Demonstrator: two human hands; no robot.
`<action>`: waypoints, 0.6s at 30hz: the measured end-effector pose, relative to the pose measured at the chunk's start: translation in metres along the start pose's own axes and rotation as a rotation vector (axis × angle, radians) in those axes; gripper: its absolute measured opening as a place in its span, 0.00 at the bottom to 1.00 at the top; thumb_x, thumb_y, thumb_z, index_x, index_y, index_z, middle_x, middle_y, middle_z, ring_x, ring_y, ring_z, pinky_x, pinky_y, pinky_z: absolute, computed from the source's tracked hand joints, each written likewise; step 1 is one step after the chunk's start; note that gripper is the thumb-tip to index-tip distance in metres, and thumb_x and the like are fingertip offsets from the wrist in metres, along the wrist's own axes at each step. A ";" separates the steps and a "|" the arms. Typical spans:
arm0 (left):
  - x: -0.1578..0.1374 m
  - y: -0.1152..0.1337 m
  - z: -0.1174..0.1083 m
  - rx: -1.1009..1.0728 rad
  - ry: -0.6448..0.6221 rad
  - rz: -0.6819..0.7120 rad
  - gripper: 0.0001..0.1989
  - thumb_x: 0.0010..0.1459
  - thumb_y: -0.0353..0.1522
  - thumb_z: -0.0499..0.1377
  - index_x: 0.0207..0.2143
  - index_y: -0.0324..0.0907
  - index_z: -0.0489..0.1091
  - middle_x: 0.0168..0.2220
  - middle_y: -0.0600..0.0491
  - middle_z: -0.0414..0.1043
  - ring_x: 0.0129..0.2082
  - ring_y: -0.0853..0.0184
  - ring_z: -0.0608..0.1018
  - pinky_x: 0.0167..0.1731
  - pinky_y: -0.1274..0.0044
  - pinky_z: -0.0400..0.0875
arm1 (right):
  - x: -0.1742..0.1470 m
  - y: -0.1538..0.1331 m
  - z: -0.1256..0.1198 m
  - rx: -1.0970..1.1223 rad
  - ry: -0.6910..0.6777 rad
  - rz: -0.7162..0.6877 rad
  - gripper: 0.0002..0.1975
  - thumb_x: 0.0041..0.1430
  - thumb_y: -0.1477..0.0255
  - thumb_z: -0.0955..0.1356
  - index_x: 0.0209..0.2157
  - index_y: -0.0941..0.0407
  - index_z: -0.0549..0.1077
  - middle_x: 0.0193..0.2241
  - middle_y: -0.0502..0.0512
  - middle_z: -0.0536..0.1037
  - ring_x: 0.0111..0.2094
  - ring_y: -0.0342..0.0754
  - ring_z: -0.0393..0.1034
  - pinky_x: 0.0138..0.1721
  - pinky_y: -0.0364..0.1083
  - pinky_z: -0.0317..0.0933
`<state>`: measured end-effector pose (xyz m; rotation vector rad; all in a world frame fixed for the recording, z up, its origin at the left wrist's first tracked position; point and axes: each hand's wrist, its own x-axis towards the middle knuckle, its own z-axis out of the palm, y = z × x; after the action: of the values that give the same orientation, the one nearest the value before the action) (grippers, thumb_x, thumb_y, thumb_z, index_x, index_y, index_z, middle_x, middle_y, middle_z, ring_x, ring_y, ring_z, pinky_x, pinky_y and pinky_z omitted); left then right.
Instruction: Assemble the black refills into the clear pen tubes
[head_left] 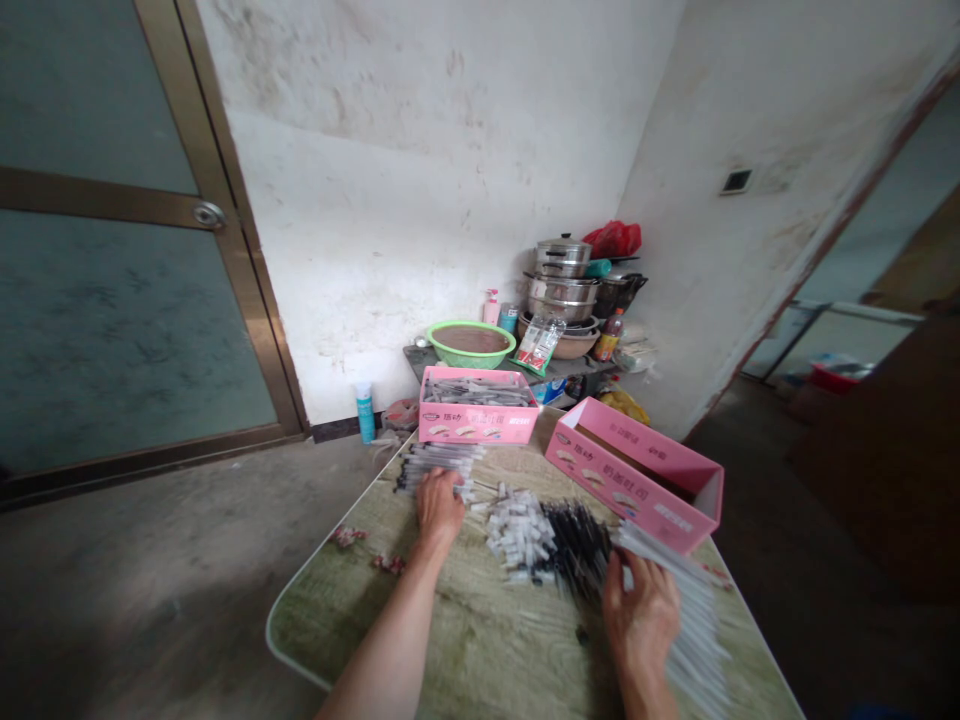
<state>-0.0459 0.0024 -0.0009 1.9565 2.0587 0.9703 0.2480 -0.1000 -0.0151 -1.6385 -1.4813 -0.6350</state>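
On the table (495,650), white pieces (517,530), black refills (571,535) and clear tubes (701,635) lay loose; work seemed partly done. Left hand (441,500) was at the laid pens (444,456), right hand (642,602) beside the tubes; their grips I could not tell.

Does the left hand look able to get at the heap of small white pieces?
Probably yes: the left hand is at the row of pen-like sticks, and the white pieces lie close by on the tabletop, with nothing tall standing between.

Beyond left fingers (442,478): green-rimmed basin (470,342); blue can (364,414) off to left; glazed door (127,320) farther left. Beyond right fingers (646,572): stacked steel pots (564,285), bottle (608,336), red bag (615,240).
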 end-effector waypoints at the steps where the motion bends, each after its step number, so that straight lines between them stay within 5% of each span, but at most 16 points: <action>1: -0.001 0.000 0.000 0.022 -0.034 -0.003 0.13 0.49 0.21 0.61 0.35 0.44 0.77 0.38 0.49 0.73 0.42 0.59 0.72 0.45 0.71 0.62 | 0.000 0.000 0.000 0.005 -0.001 0.002 0.21 0.67 0.63 0.59 0.37 0.61 0.77 0.32 0.64 0.79 0.39 0.56 0.70 0.43 0.50 0.58; 11: -0.007 0.011 -0.004 0.036 -0.064 0.039 0.09 0.49 0.24 0.64 0.32 0.45 0.77 0.37 0.50 0.74 0.42 0.58 0.72 0.45 0.70 0.60 | 0.002 -0.006 -0.003 0.013 -0.003 0.013 0.21 0.67 0.63 0.58 0.36 0.61 0.76 0.32 0.64 0.79 0.36 0.55 0.70 0.42 0.50 0.60; 18: -0.010 0.022 -0.010 -0.442 0.242 0.144 0.06 0.60 0.34 0.58 0.39 0.45 0.73 0.38 0.48 0.74 0.42 0.60 0.73 0.45 0.73 0.65 | 0.003 -0.014 -0.005 0.096 0.003 -0.002 0.19 0.68 0.63 0.59 0.37 0.61 0.75 0.33 0.64 0.78 0.38 0.55 0.70 0.43 0.51 0.61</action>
<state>-0.0310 -0.0113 0.0150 1.8365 1.6280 1.6026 0.2353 -0.1027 -0.0066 -1.5620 -1.4884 -0.5591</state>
